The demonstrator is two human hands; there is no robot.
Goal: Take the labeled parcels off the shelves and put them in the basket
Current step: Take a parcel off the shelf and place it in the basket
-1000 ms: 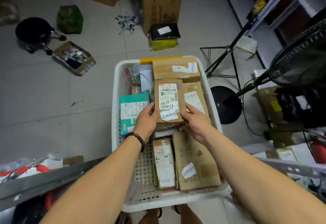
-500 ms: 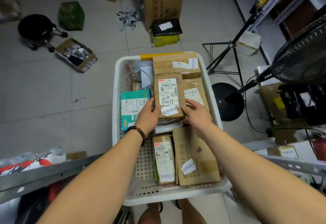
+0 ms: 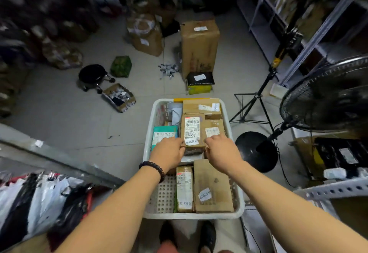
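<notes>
A brown box with a white label is set on other parcels in the white basket. Its near end is held by the left grip and the right grip, with fingers curled at its corners. A black fan is seen beside the basket.

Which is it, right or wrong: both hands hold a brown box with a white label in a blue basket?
Wrong only on colour: the head view shows a white basket. The left hand and right hand do hold the brown box.
</notes>
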